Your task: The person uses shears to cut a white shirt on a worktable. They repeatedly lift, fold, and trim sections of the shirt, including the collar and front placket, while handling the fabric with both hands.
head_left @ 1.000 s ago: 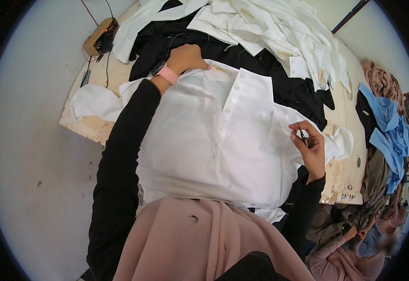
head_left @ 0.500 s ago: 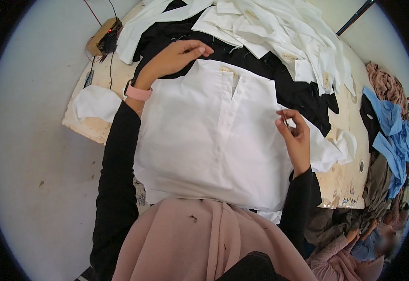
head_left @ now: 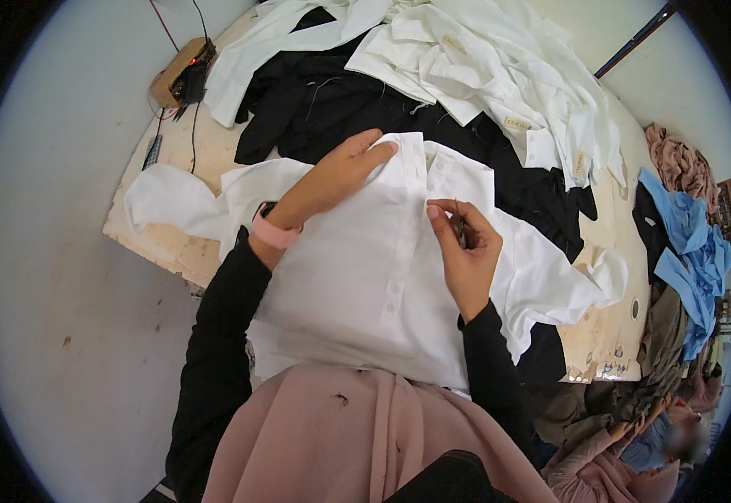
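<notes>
Apparently mid-inspection, my left hand (head_left: pixel 336 180) lay flat on the white cotton shirt (head_left: pixel 365 285) spread across the table (head_left: pixel 177 247); right hand (head_left: pixel 463 251) pinched something small, possibly thread, beside its placket.

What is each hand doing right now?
Left hand: open, flat on the white shirt.
Right hand: pinched shut on the shirt, near its collar.

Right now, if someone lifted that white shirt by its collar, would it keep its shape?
Probably not: the white shirt drapes limply over the table edge, so it would likely sag. Its wrinkled sleeve suggests thin, light cloth. Both hands pressing it suggest it slides easily.
</notes>
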Tool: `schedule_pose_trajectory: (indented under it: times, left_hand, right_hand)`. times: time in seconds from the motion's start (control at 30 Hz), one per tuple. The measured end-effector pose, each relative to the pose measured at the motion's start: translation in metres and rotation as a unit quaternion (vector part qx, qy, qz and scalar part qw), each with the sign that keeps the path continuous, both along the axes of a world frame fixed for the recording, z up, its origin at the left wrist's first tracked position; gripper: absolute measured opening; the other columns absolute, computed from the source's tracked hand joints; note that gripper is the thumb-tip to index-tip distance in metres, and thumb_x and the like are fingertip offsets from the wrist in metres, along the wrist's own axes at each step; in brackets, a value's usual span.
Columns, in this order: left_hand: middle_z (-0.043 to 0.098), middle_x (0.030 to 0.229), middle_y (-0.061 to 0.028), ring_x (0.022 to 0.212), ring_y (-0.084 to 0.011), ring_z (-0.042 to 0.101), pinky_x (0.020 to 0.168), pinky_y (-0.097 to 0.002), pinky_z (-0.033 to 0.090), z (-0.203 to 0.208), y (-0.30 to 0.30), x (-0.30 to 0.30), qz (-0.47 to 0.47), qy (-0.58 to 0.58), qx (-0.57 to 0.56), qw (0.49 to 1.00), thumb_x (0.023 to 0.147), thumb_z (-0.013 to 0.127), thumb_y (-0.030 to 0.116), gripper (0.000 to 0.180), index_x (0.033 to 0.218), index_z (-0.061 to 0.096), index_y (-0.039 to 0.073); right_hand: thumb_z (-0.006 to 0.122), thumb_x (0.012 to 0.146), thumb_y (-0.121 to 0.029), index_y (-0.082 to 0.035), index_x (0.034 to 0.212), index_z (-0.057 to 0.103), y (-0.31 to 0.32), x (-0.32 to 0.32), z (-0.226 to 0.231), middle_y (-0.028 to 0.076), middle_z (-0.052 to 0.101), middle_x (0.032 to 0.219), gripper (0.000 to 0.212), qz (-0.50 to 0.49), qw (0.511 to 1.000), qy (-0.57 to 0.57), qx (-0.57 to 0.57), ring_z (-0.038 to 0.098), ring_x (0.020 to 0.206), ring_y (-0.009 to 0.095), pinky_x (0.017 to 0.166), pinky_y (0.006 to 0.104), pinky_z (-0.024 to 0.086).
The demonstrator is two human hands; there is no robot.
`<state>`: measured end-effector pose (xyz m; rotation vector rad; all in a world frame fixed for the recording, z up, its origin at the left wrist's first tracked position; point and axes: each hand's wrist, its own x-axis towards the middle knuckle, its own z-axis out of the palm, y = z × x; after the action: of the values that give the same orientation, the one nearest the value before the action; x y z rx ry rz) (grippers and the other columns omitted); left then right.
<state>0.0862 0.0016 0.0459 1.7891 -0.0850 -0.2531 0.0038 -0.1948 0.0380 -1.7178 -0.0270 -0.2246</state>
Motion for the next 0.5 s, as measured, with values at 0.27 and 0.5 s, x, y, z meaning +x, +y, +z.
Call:
schedule_pose_trajectory:
  times: [0.27,0.5]
  left_hand:
    - [0.051,0.118,-0.009,0.107,-0.0112,0.046,0.09,-0.0236,0.038,0.0,-0.007,-0.063,0.042,0.042,-0.176,0.983,0.105,0.053,0.037,0.052,0.13,0.041,-0.007]
    - [0.055,0.096,0.003,0.086,-0.0021,0.048,0.075,-0.0193,0.042,-0.01,-0.019,-0.094,0.118,0.118,-0.268,0.949,0.108,0.049,0.035,0.031,0.114,0.055,0.005]
  right_hand:
    - [0.076,0.077,-0.004,-0.006,0.094,0.072,0.017,-0.017,0.002,0.006,0.058,0.073,0.017,-0.065,0.953,-0.189,-0.229,0.05,0.055,0.017,0.056,0.0289,0.036]
    - [0.072,0.07,-0.009,-0.008,0.102,0.062,-0.01,-0.007,-0.007,0.006,0.063,0.08,0.033,-0.131,0.869,-0.264,-0.398,0.058,0.064,0.027,0.059,0.0379,0.042]
